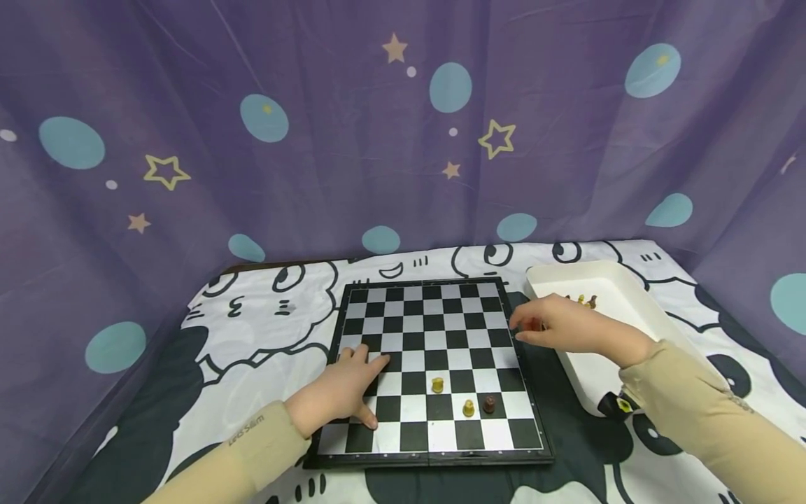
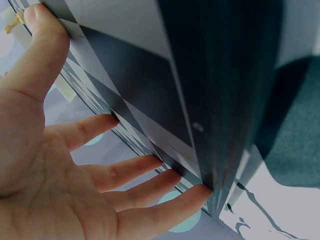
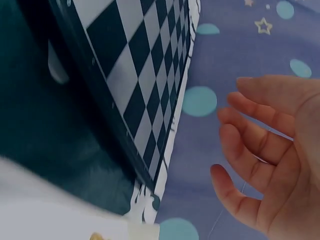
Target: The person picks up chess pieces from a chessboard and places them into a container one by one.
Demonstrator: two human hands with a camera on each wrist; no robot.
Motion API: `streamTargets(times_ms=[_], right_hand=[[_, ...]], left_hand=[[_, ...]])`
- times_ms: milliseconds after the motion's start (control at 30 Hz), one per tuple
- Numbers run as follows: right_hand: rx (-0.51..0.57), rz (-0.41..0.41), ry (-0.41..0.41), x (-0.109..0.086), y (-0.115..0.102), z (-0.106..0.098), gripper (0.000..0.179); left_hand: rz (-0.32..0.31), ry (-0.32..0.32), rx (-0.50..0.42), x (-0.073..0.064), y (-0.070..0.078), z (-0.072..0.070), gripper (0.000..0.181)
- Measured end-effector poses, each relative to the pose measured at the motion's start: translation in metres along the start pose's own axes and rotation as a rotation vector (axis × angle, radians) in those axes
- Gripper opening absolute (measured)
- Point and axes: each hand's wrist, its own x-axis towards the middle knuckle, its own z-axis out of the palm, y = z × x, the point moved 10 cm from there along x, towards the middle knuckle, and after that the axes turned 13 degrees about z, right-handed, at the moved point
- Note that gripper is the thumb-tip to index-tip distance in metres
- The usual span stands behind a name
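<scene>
A black-and-white chessboard [image 1: 413, 341] lies on the patterned cloth. My left hand [image 1: 343, 389] rests on its left side, fingers spread and the fingertips touching the squares, as the left wrist view also shows. Two yellow chess pieces [image 1: 469, 408] and one dark brown chess piece [image 1: 489, 404] stand on the near part of the board, right of that hand. My right hand [image 1: 563, 323] hovers by the board's right edge, its fingers loosely bent; in the right wrist view nothing shows between the fingers [image 3: 240, 145].
To the right of the board stands a white tray [image 1: 620, 283], partly hidden by my right arm. Several small yellow and brown pieces [image 1: 585, 301] lie inside it. Behind everything hangs a purple curtain [image 1: 352, 175] with stars and dots.
</scene>
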Motion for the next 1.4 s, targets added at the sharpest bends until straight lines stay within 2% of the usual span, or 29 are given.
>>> streamTargets(times_ms=[533,1067,1400], right_hand=[[-0.078,-0.110,-0.101,0.000,-0.046,0.043,0.016],[-0.043,-0.115,-0.203,-0.001,-0.063,0.074,0.019],[-0.045,-0.139,-0.258,-0.005,-0.071,0.091,0.012]], left_hand=[[0.004,-0.006,0.004,-0.001,0.001,0.000,0.101],[0.004,-0.001,0.010,0.001,-0.001,0.000,0.100],[0.006,-0.004,0.004,0.000,-0.001,0.002,0.100]])
